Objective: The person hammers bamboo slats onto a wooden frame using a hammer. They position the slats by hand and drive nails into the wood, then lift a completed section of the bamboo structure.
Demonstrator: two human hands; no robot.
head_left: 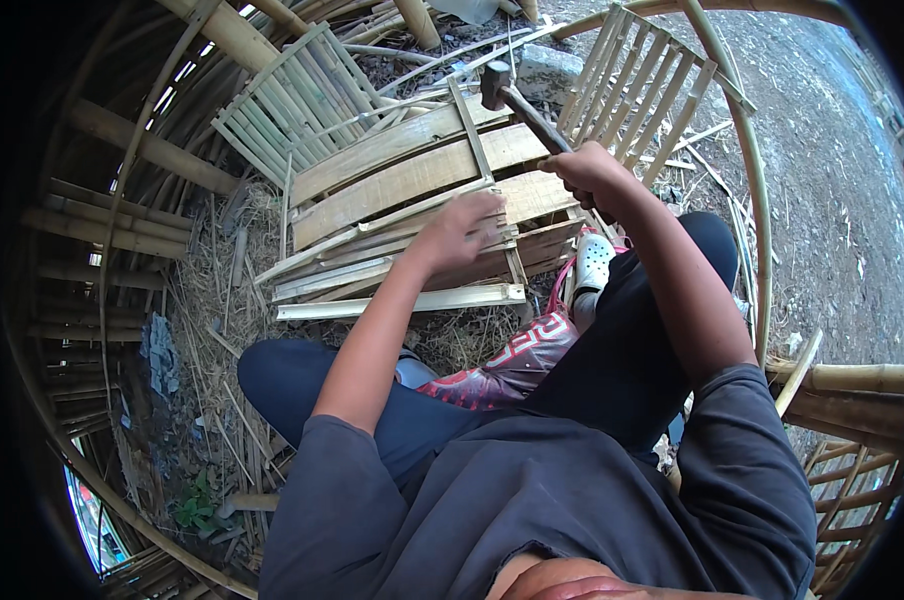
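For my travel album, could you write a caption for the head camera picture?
Right hand gripping a hammer, left hand over pale slats, bamboo poles alongside.

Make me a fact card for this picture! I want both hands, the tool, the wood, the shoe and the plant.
Right hand: gripping the hammer's handle
Left hand: at the wooden slats; touching or just above, I can't tell
Hammer: raised, head pointing away from the person
Wooden slats: in front of the person
Shoe: white, with holes
Plant: green, lower left
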